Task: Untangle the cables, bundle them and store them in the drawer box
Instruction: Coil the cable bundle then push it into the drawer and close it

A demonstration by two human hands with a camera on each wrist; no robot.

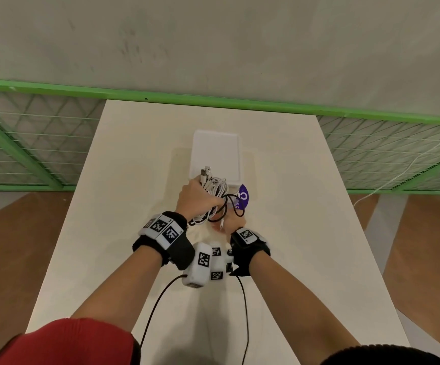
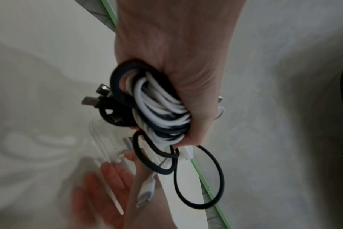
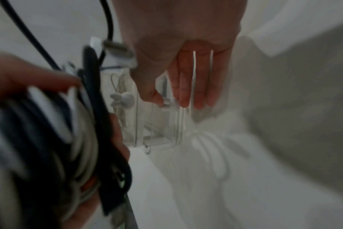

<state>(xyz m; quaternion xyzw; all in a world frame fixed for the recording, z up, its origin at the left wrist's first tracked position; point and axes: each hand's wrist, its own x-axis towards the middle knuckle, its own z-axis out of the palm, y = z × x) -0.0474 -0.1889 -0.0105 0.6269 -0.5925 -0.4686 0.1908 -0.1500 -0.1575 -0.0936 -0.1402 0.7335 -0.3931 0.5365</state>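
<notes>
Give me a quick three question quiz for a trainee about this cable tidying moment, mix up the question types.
1. True or false: the left hand grips a bundle of black and white cables.
2. What is the right hand doing? A) pinching the small knob on the clear drawer front of the drawer box B) resting flat on the table C) holding scissors
3. Fill in: the USB plugs sticking out of the bundle point ____ the person.

Key: 1 true; 2 A; 3 away from

One cable bundle [image 1: 215, 192] (black and white strands), one drawer box [image 1: 215, 150], two hands [image 1: 195, 197].
</notes>
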